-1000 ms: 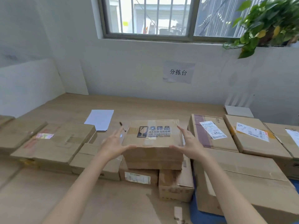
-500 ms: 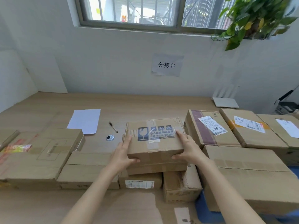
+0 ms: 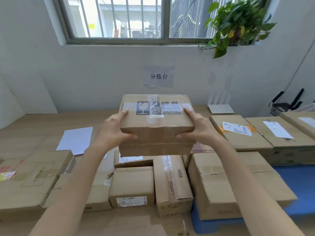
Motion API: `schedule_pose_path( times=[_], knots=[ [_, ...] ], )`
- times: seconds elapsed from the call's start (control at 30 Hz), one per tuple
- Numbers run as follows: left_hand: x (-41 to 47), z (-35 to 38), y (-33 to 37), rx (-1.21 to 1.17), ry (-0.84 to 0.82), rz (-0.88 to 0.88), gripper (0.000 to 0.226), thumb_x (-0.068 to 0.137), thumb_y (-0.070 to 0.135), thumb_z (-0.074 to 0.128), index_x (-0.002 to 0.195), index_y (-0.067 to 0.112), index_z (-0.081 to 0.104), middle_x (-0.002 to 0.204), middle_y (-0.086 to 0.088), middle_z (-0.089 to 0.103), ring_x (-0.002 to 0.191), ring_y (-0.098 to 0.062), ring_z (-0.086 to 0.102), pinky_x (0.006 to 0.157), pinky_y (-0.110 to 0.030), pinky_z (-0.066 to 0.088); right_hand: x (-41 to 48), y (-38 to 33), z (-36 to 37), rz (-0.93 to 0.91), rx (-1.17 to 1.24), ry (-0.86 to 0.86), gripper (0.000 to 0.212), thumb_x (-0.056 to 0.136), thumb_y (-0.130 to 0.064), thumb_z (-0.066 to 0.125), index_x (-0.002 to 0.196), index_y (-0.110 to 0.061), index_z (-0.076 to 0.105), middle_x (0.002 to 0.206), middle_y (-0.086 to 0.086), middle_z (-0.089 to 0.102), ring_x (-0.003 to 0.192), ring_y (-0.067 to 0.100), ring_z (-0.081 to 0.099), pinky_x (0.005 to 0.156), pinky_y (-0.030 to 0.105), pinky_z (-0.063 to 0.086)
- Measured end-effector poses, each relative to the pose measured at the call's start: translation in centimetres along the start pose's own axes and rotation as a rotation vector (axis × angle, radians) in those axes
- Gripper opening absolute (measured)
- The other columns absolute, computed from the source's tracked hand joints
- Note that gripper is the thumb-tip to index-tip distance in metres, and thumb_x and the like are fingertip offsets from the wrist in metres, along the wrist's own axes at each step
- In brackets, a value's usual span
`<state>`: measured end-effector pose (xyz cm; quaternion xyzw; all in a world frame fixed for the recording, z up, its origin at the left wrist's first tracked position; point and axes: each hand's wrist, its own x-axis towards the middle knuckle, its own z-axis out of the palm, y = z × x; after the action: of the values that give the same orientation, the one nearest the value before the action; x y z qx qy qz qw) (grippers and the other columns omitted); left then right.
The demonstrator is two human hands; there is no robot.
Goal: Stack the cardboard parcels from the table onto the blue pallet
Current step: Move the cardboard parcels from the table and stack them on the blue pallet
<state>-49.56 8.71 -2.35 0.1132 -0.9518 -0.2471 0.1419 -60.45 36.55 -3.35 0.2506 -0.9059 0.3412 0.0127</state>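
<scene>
A brown cardboard parcel (image 3: 156,133) with a blue fragile label and clear tape hangs in the air above the table's middle. My left hand (image 3: 114,130) grips its left side and my right hand (image 3: 199,128) grips its right side, thumbs on top. Under it stand several smaller parcels (image 3: 134,184) on the wooden table (image 3: 34,126). The blue pallet (image 3: 298,181) shows at the lower right, with a large parcel (image 3: 235,186) partly over it.
Flat parcels (image 3: 34,176) lie at the left, labelled parcels (image 3: 238,133) at the right. A white sheet of paper (image 3: 76,140) lies on the table. A white router (image 3: 220,108) and a black one (image 3: 286,104) stand by the wall; a plant (image 3: 238,23) hangs at the window.
My hands closed on the fragile-label parcel and raised it off the stack beneath. The view tilted upward and shifted.
</scene>
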Motion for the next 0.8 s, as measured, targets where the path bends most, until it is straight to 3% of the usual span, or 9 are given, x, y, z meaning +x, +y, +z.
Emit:
schedule_pose_path(
  times=[0.2, 0.4, 0.53, 0.6, 0.7, 0.8],
  knots=[
    [-0.1, 2.3, 12.0, 0.013, 0.019, 0.096, 0.101, 0.063, 0.046, 0.084, 0.147, 0.033, 0.030, 0.139, -0.001, 0.049, 0.125, -0.023, 0.047, 0.101, -0.041, 0.041, -4.0, 5.9, -10.5, 0.021, -0.011, 0.071, 0.108, 0.065, -0.041, 0.085, 0.151, -0.036, 0.021, 0.136, 0.003, 0.046, 0.114, 0.017, 0.045, 0.092, 0.028, 0.038],
    [-2.6, 9.7, 26.1, -0.049, -0.001, 0.154, 0.100, 0.062, 0.048, 0.083, 0.147, 0.033, 0.032, 0.139, 0.002, 0.050, 0.127, -0.022, 0.044, 0.103, -0.041, 0.039, -10.6, 15.7, -22.3, 0.073, -0.067, 0.084, 0.109, 0.066, -0.042, 0.085, 0.152, -0.036, 0.018, 0.144, 0.003, 0.040, 0.125, 0.024, 0.044, 0.101, 0.042, 0.043],
    [-4.6, 16.1, 35.3, -0.068, -0.024, 0.175, 0.101, 0.061, 0.055, 0.081, 0.146, 0.035, 0.031, 0.138, 0.002, 0.050, 0.124, -0.022, 0.047, 0.100, -0.041, 0.042, -15.3, 23.1, -29.9, 0.106, -0.124, 0.078, 0.111, 0.064, -0.043, 0.086, 0.152, -0.038, 0.018, 0.138, -0.003, 0.042, 0.122, 0.017, 0.044, 0.099, 0.033, 0.039],
    [-5.6, 19.5, 39.4, -0.069, -0.052, 0.192, 0.100, 0.063, 0.055, 0.079, 0.147, 0.034, 0.029, 0.138, 0.002, 0.048, 0.125, -0.022, 0.045, 0.099, -0.038, 0.041, -17.6, 26.9, -32.9, 0.139, -0.118, 0.080, 0.112, 0.061, -0.042, 0.088, 0.151, -0.039, 0.020, 0.142, 0.000, 0.043, 0.125, 0.020, 0.044, 0.103, 0.035, 0.038],
    [-7.0, 24.1, 44.1, -0.092, -0.106, 0.205, 0.100, 0.066, 0.056, 0.077, 0.148, 0.033, 0.026, 0.140, 0.001, 0.046, 0.125, -0.024, 0.045, 0.100, -0.040, 0.040, -20.4, 32.1, -36.2, 0.193, -0.119, 0.068, 0.119, 0.049, -0.056, 0.086, 0.148, -0.046, 0.021, 0.140, 0.002, 0.046, 0.125, 0.023, 0.045, 0.106, 0.044, 0.038],
    [-8.1, 28.1, 47.1, -0.091, -0.168, 0.191, 0.101, 0.069, 0.057, 0.075, 0.150, 0.033, 0.020, 0.147, 0.000, 0.039, 0.128, -0.025, 0.043, 0.102, -0.042, 0.039, -22.4, 36.4, -37.8, 0.229, -0.081, 0.044, 0.117, 0.055, -0.041, 0.091, 0.150, -0.043, 0.021, 0.145, 0.002, 0.040, 0.129, 0.024, 0.040, 0.108, 0.047, 0.036]
  ],
)
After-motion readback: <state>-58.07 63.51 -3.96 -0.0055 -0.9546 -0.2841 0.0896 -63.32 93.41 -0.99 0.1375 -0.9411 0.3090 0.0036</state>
